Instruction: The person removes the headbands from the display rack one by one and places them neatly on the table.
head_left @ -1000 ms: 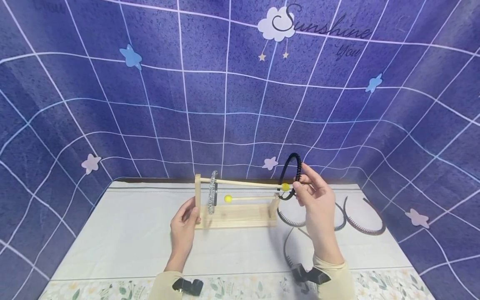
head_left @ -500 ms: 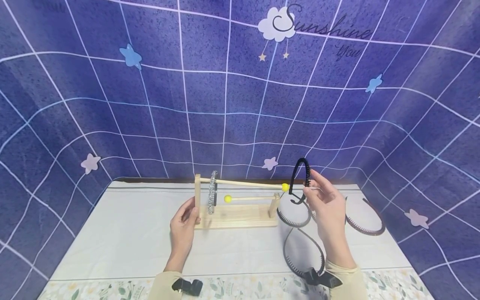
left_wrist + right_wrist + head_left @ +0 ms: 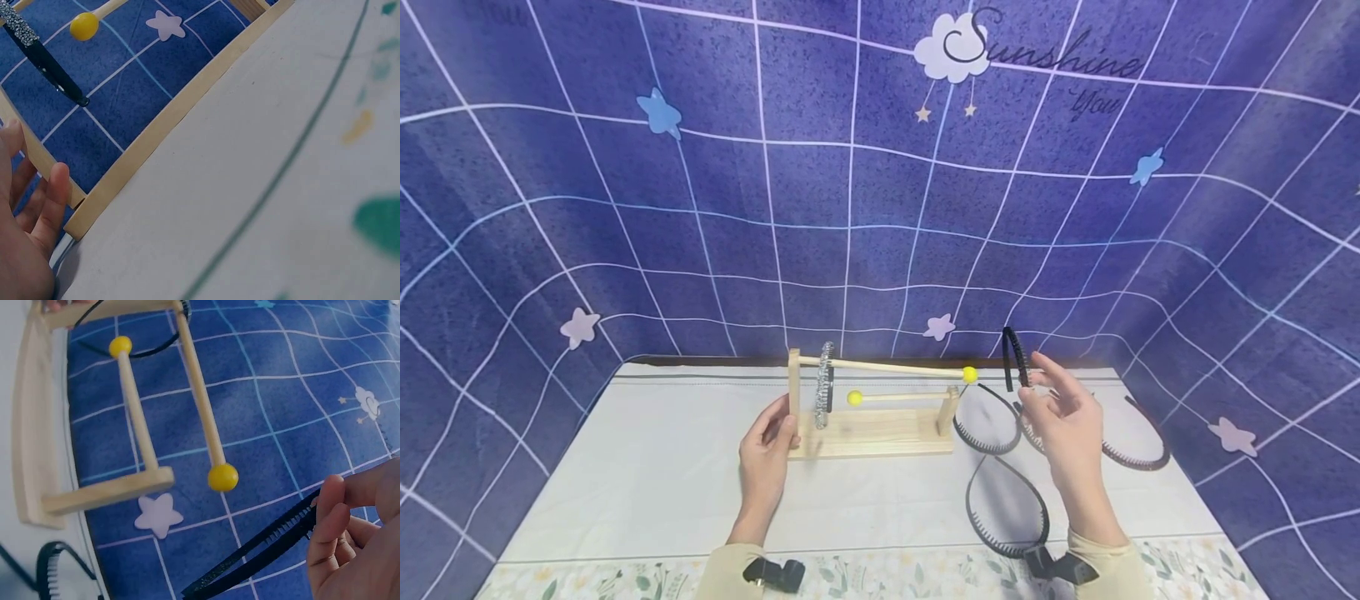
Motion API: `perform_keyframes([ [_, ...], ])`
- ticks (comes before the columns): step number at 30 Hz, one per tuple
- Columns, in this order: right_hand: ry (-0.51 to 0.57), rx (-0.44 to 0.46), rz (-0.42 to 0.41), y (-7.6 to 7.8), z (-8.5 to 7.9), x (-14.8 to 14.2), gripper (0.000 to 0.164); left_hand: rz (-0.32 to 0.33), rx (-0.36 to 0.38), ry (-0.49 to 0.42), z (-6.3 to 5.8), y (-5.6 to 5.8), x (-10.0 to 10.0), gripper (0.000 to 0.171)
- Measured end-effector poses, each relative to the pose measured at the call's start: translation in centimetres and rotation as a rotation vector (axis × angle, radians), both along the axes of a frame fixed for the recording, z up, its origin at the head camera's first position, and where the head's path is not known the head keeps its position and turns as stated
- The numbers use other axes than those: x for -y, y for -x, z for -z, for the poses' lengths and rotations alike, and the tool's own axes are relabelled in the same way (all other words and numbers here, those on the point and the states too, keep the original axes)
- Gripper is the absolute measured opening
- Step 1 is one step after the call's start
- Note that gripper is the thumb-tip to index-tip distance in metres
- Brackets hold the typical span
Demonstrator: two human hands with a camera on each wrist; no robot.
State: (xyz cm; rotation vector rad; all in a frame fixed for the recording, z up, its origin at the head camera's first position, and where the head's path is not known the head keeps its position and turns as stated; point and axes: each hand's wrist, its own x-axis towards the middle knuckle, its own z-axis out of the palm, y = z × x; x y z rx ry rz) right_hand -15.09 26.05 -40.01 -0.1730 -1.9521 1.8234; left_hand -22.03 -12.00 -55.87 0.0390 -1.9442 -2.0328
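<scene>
A light wooden headband stand [image 3: 872, 442] stands upright on the table, with two horizontal pegs tipped by yellow balls [image 3: 970, 374]. My left hand [image 3: 765, 458] grips its left post, thumb in front; the left wrist view shows the fingers beside the post [image 3: 39, 150]. On the upper peg, near that post, hangs a glittery silver headband [image 3: 822, 404]. To the right of the stand, my right hand [image 3: 1070, 429] pinches a black toothed headband [image 3: 1021, 354] between thumb and fingers, held up above the table. In the right wrist view this black headband [image 3: 256, 564] is apart from the upper peg's ball [image 3: 223, 477].
Several dark toothed headbands lie on the white tablecloth [image 3: 647, 475] at right, including one near the stand [image 3: 988, 448], one closer to the front [image 3: 1017, 550] and a brownish one [image 3: 1138, 463]. A blue grid-patterned curtain [image 3: 820, 192] rises behind the table and along its sides.
My right hand has moved right with the black headband, from around the upper peg's yellow ball to well clear of it. The left hand, stand and silver headband have stayed put.
</scene>
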Motion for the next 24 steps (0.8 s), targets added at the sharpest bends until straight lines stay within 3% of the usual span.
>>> perform_keyframes([
  [9,-0.106,0.049,0.073,-0.6,1.4,-1.3,0.054,0.007,0.015,0.024,0.1,0.0,0.1,0.044],
  [19,-0.257,0.077,0.111,-1.4,2.6,-3.1,0.034,-0.008,0.009,0.005,0.3,0.1,0.1,0.043],
  [24,-0.314,0.095,0.139,-1.8,3.1,-4.1,0.031,-0.002,0.003,0.009,0.2,0.1,0.1,0.044],
])
